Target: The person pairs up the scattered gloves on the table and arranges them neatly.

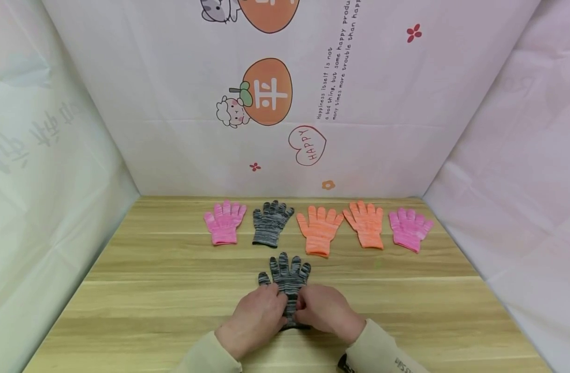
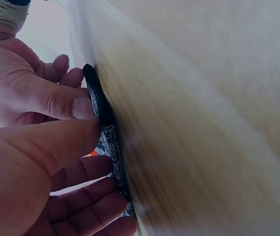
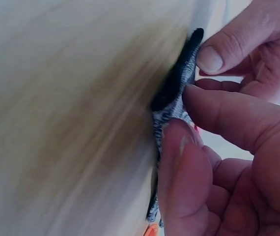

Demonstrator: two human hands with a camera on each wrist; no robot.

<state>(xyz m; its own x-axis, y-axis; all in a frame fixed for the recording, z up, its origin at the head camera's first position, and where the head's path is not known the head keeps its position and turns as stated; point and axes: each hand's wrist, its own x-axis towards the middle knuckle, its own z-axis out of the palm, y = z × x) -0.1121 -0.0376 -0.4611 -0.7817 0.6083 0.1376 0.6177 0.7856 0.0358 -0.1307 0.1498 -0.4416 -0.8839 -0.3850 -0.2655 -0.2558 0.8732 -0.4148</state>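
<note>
A dark grey-and-black striped knit glove lies on the table in front of me, its fingers pointing away and its black cuff toward me. My left hand is at its left side, with bent fingers on the knit and the thumb at the cuff. From the other side my right hand pinches the glove near the cuff with thumb and index finger. Both wrist views show the dark cuff between the two hands, close over the wood. The glove's sides are partly hidden under my fingers.
Along the back of the wood-grain table lies a row of gloves: a pink glove, another striped glove, two orange gloves and a second pink glove. A printed white cloth hangs behind, with white cloth at both sides.
</note>
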